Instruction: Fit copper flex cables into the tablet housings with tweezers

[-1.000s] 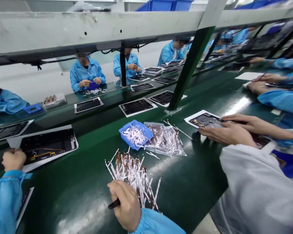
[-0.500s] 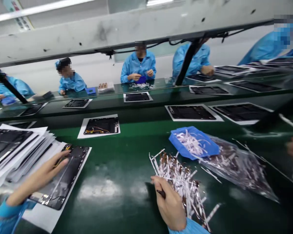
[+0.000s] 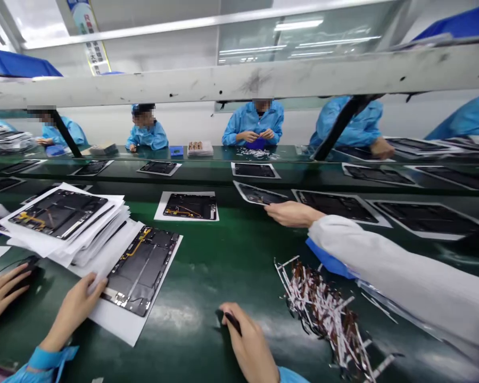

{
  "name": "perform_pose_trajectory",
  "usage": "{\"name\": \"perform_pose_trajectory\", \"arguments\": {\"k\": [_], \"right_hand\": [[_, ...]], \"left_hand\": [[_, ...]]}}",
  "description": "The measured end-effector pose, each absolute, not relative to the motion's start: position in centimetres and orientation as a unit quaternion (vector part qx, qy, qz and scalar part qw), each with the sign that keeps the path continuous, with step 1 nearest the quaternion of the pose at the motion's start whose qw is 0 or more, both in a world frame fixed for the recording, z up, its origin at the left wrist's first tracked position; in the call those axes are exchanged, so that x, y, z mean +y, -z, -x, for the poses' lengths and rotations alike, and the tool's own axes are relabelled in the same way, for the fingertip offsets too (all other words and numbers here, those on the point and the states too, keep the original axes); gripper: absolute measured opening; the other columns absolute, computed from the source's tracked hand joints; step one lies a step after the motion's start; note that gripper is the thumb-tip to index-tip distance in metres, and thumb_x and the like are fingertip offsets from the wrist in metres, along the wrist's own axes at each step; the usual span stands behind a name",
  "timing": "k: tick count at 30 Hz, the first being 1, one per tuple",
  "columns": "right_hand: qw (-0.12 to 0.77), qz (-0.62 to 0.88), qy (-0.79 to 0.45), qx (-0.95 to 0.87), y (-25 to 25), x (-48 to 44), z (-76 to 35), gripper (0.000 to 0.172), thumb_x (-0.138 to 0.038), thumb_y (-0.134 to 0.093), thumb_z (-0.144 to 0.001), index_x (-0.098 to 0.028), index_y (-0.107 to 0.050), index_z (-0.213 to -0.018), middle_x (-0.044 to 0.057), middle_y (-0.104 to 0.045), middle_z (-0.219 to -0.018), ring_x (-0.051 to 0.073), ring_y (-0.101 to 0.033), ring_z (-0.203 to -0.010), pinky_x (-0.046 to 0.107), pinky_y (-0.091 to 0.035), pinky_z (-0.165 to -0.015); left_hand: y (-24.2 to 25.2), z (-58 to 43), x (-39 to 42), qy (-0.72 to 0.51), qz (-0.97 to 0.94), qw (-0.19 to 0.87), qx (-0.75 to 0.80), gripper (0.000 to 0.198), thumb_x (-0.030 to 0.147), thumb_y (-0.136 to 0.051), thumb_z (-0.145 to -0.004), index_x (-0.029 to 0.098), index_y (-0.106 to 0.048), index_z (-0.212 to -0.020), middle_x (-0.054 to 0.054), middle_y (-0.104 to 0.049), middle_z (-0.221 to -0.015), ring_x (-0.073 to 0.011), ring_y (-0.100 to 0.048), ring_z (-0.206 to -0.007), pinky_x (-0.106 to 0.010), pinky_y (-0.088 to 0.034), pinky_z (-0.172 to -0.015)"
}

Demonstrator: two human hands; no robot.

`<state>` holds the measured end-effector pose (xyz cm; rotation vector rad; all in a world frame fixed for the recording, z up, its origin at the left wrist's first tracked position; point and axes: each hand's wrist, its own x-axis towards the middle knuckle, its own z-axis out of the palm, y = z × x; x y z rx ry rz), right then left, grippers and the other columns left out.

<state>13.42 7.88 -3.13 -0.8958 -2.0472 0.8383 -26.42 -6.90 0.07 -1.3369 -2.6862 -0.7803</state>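
Principal hazard: a co-worker's hand (image 3: 292, 214), in a white sleeve (image 3: 399, 282), reaches across the line from the right, with the forearm passing just above a loose pile of flat flex strips (image 3: 323, 314). These are thin, springy, white-and-brown pieces, crossed at all angles; any drag of the cloth could catch them and scatter them over the glossy green tabletop (image 3: 207, 266). The sleeve also hides most of a blue plastic tray (image 3: 323, 260).

The left hand (image 3: 74, 314) is open, fingers extended, resting at the edge of a white paper sheet (image 3: 115, 324) with no firm grip evident. On that sheet lies a dark tablet back panel (image 3: 141, 266), its gold-coloured flex trace (image 3: 138, 247) exposed. A careless slide could scratch it, as the paper sits at a skew on a smooth surface.

The right hand (image 3: 247, 343) is curled around a slim black pen (image 3: 232, 323), tip angled down (no contact with any part visible).

Secondary hazard: a stack of panels on paper sheets (image 3: 64, 223) overhangs unevenly and could slip if knocked. A further hand (image 3: 0, 292) lies at far left, its owner out of view.
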Motion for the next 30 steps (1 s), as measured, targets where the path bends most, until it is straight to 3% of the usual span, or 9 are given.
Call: {"name": "perform_pose_trajectory", "arguments": {"k": [4, 7, 12, 16, 20, 22, 25, 28, 30], "right_hand": [[0.298, 0.34, -0.363, -0.815, 2.9, 6.1, -10.8, 0.024, -0.013, -0.04, -0.092, -0.023, -0.061, -0.088, 0.001, -0.068, -0.079, 0.018, -0.069, -0.073, 0.025, -0.053, -0.066], [0.229, 0.343, -0.415, -0.811, 2.3, 5.7, -8.9, 0.023, -0.015, -0.043, -0.092, -0.023, -0.065, -0.092, 0.003, -0.069, -0.09, 0.02, -0.068, -0.085, 0.028, -0.051, -0.076], [0.236, 0.384, -0.542, -0.709, 1.6, 6.9, -6.0, 0.029, -0.033, -0.051, -0.093, -0.019, -0.067, -0.114, 0.01, -0.071, -0.11, 0.028, -0.064, -0.108, 0.039, -0.045, -0.094], [0.258, 0.385, -0.586, -0.664, 2.1, 8.5, -5.1, 0.033, -0.046, -0.055, -0.09, -0.018, -0.07, -0.098, 0.007, -0.073, -0.096, 0.025, -0.066, -0.096, 0.035, -0.049, -0.087], [0.286, 0.434, -0.619, -0.589, 2.8, 9.0, -6.5, 0.051, -0.064, -0.053, -0.085, -0.015, -0.067, -0.092, 0.0, -0.063, -0.065, 0.016, -0.058, -0.057, 0.026, -0.047, -0.056], [0.302, 0.459, -0.624, -0.556, 2.7, 8.9, -8.1, 0.058, -0.069, -0.052, -0.083, -0.014, -0.067, -0.093, -0.001, -0.061, -0.064, 0.014, -0.054, -0.053, 0.024, -0.043, -0.05], [0.322, 0.481, -0.622, -0.527, 1.9, 8.7, -11.1, 0.061, -0.071, -0.056, -0.08, -0.014, -0.068, -0.097, 0.004, -0.068, -0.079, 0.018, -0.062, -0.067, 0.026, -0.048, -0.059], [0.336, 0.497, -0.604, -0.525, 1.0, 8.8, -14.3, 0.06, -0.067, -0.062, -0.076, -0.014, -0.07, -0.103, 0.008, -0.073, -0.093, 0.026, -0.066, -0.091, 0.034, -0.051, -0.08], [0.347, 0.517, -0.551, -0.556, 0.7, 8.8, -16.3, 0.06, -0.065, -0.061, -0.077, -0.013, -0.07, -0.105, 0.012, -0.073, -0.104, 0.031, -0.063, -0.109, 0.04, -0.047, -0.096]], "left_hand": [[0.0, 25.5, -6.4, 0.34, 0.31, -0.092, -0.883, 0.024, 0.052, -0.063, -0.078, 0.029, -0.063, -0.086, 0.003, -0.074, -0.082, -0.034, -0.071, -0.095, -0.045, -0.059, -0.082], [-0.2, 24.5, -5.9, 0.398, 0.251, -0.212, -0.857, 0.039, 0.055, -0.066, -0.077, 0.026, -0.063, -0.103, -0.003, -0.075, -0.108, -0.0327, -0.067, -0.109, -0.04, -0.06, -0.084], [-0.7, 21.4, -4.9, 0.455, 0.214, -0.386, -0.773, 0.074, 0.05, -0.081, -0.067, 0.026, -0.053, -0.132, -0.008, -0.072, -0.119, -0.0302, -0.073, -0.098, -0.035, -0.062, -0.075], [0.1, 17.6, -4.8, 0.514, 0.164, -0.454, -0.709, 0.083, 0.045, -0.083, -0.067, 0.03, -0.045, -0.14, -0.008, -0.069, -0.124, -0.0291, -0.072, -0.099, -0.036, -0.062, -0.076], [1.8, 13.4, -4.6, 0.567, 0.079, -0.493, -0.655, 0.086, 0.041, -0.085, -0.064, 0.028, -0.045, -0.139, -0.008, -0.071, -0.12, -0.0289, -0.071, -0.103, -0.035, -0.061, -0.078], [2.4, 11.8, -4.4, 0.572, 0.083, -0.506, -0.64, 0.087, 0.045, -0.084, -0.065, 0.028, -0.044, -0.14, -0.007, -0.07, -0.121, -0.0278, -0.07, -0.105, -0.034, -0.06, -0.081], [3.0, 10.2, -4.0, 0.572, 0.131, -0.517, -0.623, 0.092, 0.052, -0.082, -0.066, 0.03, -0.037, -0.143, -0.006, -0.073, -0.112, -0.0272, -0.072, -0.095, -0.035, -0.06, -0.078], [3.4, 9.4, -3.9, 0.522, 0.278, -0.482, -0.647, 0.084, 0.062, -0.066, -0.078, 0.026, -0.029, -0.144, -0.003, -0.073, -0.081, -0.0235, -0.071, -0.068, -0.036, -0.058, -0.065], [3.7, 9.3, -3.9, 0.481, 0.367, -0.445, -0.66, 0.069, 0.065, -0.058, -0.082, 0.024, -0.039, -0.135, 0.002, -0.066, -0.067, -0.0199, -0.064, -0.055, -0.033, -0.055, -0.058]]}}
